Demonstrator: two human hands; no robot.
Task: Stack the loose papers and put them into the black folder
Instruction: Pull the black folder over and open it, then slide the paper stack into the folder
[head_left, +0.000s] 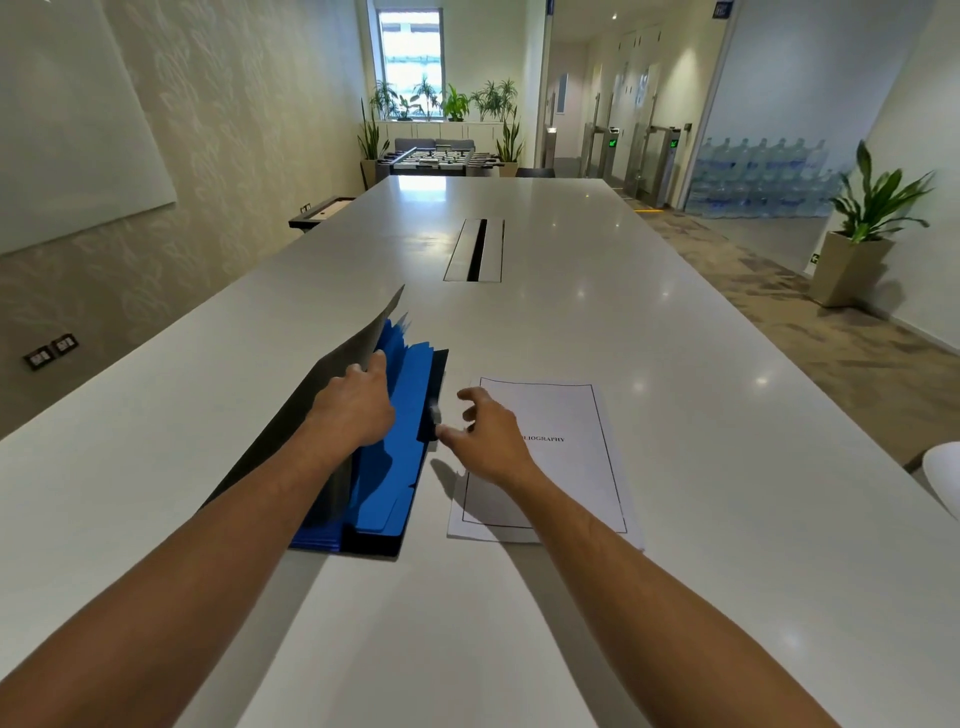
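Note:
A black folder (311, 395) with blue inner dividers (395, 467) lies on the white table (675, 415), left of centre. Its cover is lifted up and to the left. My left hand (358, 405) holds that raised cover at its edge, fingers over the dividers. A stack of white papers (561, 467) with a black border and a printed heading lies just right of the folder. My right hand (483, 431) hovers over the papers' left edge, fingers spread, fingertips near the folder's small clasp (435, 413). It holds nothing.
A long cable slot (475, 249) sits in the table beyond the folder. A white chair edge (943, 473) shows at the right. A potted plant (862, 244) stands on the floor to the right. A foosball table (436, 158) stands past the table's far end.

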